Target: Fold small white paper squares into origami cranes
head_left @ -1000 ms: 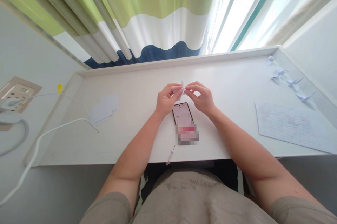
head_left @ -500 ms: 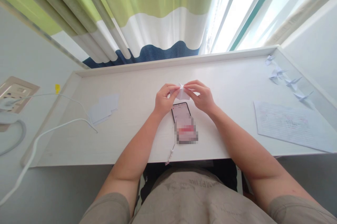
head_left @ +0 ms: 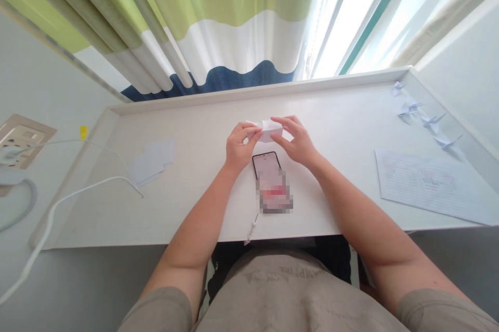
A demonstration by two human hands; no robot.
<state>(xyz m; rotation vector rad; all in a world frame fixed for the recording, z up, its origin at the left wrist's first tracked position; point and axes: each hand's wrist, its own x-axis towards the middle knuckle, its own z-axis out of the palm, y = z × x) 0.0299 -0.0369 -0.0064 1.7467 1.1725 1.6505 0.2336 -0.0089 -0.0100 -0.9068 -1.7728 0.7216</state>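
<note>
A small piece of white folded paper [head_left: 267, 132] is raised above the desk, its top edges standing up. My left hand [head_left: 240, 144] pinches its left end between thumb and fingers. Around its right end, my right hand [head_left: 296, 140] has the thumb at the front and the index finger along the top, both touching the paper. Part of the paper's right side shows between those two fingers. Just below the hands, a smartphone [head_left: 268, 163] lies face up, its lower part blurred out, with a beaded strap [head_left: 252, 229] hanging toward the desk's front edge.
Several folded paper cranes [head_left: 432, 121] stand at the back right of the white desk [head_left: 202, 207]. Nearer lies a written sheet [head_left: 429, 186]. Paper pieces [head_left: 154, 160] and a white cable [head_left: 86, 186] are on the left. A raised ledge [head_left: 249, 94] runs below the curtain [head_left: 241, 36].
The paper has been turned and spread, so a wider face shows. My right thumb and index finger have moved apart along its right side. My left hand keeps its pinch.
</note>
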